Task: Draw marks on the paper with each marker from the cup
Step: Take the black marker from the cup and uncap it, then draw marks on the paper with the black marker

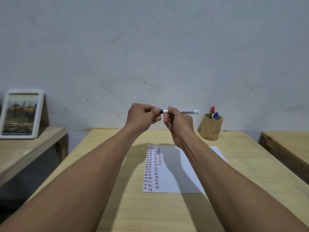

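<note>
I hold one white marker (pixel 187 111) level above the far edge of the table (pixel 127 206), its long axis running left to right, black-capped end pointing left. My right hand (pixel 178 126) is clenched round the barrel; my left hand (pixel 143 118) pinches the black cap (pixel 161 111). Right of the marker, a wooden cup (pixel 211 128) holds two more markers, one red-capped (pixel 212 110), one blue-capped (pixel 215 115). One sheet of paper (pixel 180 171) lies below my hands, with columns of short red, blue and black marks down its left side.
</note>
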